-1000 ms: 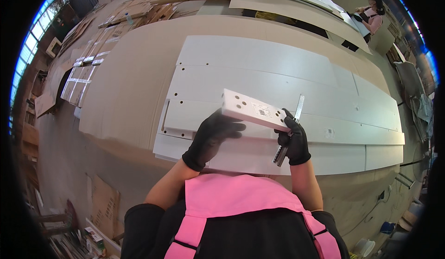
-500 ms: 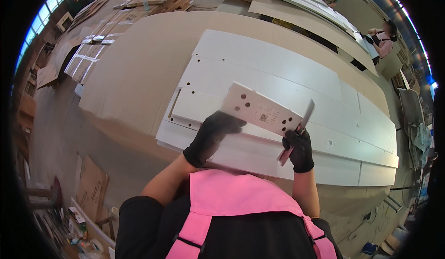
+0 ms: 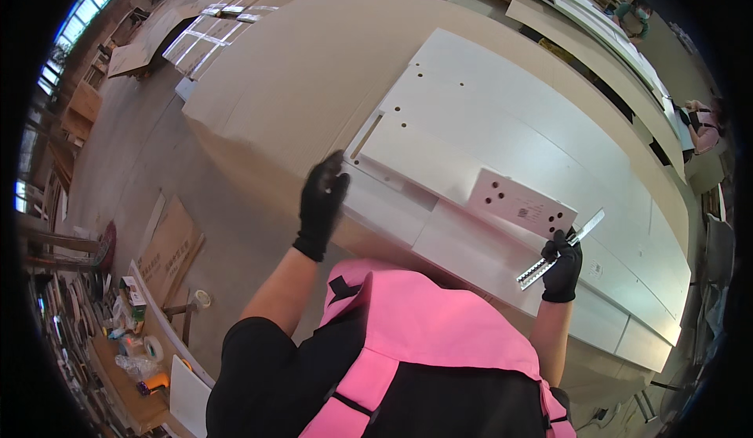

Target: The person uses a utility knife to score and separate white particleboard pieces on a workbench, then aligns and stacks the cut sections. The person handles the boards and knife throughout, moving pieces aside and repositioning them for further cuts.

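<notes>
My right hand, in a black glove, is closed around a slim silvery metal strip with a row of notches or holes. The same hand grips the lower right corner of a small white board with dark round holes at both ends and a printed label. That board is tilted above stacked white panels. Beside the stack's left corner, my left hand, also black-gloved, holds nothing visible, its fingers loosely bent and apart.
Brown cardboard lies under the panels. At the lower left, a cluttered bench carries tape rolls and an orange-and-black tool. Taped cartons lie at the far left. Two people stand at the far right, one in pink.
My left hand has let go of the small white board's left end and moved left. The view has shifted; the right hand still holds the board and the metal strip.
</notes>
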{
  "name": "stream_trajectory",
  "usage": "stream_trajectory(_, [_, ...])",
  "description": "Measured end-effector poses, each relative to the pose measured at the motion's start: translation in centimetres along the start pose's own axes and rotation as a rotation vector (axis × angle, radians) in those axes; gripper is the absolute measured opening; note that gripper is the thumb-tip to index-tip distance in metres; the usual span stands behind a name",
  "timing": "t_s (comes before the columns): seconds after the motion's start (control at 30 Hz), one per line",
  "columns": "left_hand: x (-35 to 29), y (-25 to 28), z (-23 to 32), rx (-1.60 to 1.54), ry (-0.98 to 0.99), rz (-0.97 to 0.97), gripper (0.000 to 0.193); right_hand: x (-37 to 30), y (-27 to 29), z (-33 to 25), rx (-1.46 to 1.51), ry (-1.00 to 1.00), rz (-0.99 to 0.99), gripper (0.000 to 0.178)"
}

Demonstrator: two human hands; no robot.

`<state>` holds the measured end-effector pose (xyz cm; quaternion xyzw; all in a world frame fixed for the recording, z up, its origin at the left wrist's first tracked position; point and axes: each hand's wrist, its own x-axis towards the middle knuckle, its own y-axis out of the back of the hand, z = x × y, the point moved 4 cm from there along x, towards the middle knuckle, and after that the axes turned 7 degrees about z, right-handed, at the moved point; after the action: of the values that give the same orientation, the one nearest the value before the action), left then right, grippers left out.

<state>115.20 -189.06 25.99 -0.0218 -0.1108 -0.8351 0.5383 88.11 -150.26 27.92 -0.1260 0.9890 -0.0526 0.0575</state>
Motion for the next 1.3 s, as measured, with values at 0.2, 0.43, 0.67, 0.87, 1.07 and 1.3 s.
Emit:
stream_trajectory(0.2, [0.6,2.8,-2.3,0.384,0.197,-0.282,0.068,2.0,3.0,2.8,0.261,-0.245,0.102,0.011])
stream_trajectory(0.43, [-1.5,-1.7,3.8,0.833,-0.895,-0.743,0.081,1.6,3.4,3.2,0.265,-0.19,0.1,0.011])
stream_trajectory(0.67, [-3.6,-6.0,3.4,0.663,-1.099,-0.884,0.073,1.1,3.2,3.1,0.198,-0.189,0.306,0.013])
stream_trajectory(0.87, [-0.8,-2.6,8.6,0.338,-0.896,-0.714,0.069,1.1,3.3,3.4,0.233,-0.138,0.247,0.016])
stream_trajectory(1.07, [3.2,0.0,13.6,-0.001,-0.871,-0.59,0.063,1.5,4.4,4.8,0.196,-0.112,0.392,0.015])
stream_trajectory(1.3, [8.0,-0.9,13.5,-1.216,0.365,-0.556,0.054,1.8,4.9,4.8,0.169,-0.119,0.392,0.02])
